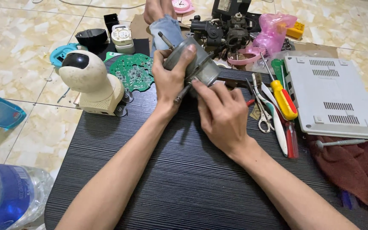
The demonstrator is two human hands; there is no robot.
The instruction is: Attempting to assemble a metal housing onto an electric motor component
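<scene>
Black ribbed board [184,179] with camera [91,81], screwdrivers [284,102], grey box [331,96].

Metal in your hands, ribbed matt board beneath

You grip a dull grey metal motor [192,64]; the black board [184,179] looks ribbed and matt, the camera [91,79] smooth cream plastic, the cloth [354,164] rough maroon.

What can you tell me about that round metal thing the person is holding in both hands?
The motor is a squat, dull grey metal cylinder with a seam around its middle and a thin steel shaft sticking out of each end. It is held tilted above the black ribbed board. The left hand wraps its top and side; the right hand touches its lower edge with the fingertips.
</scene>
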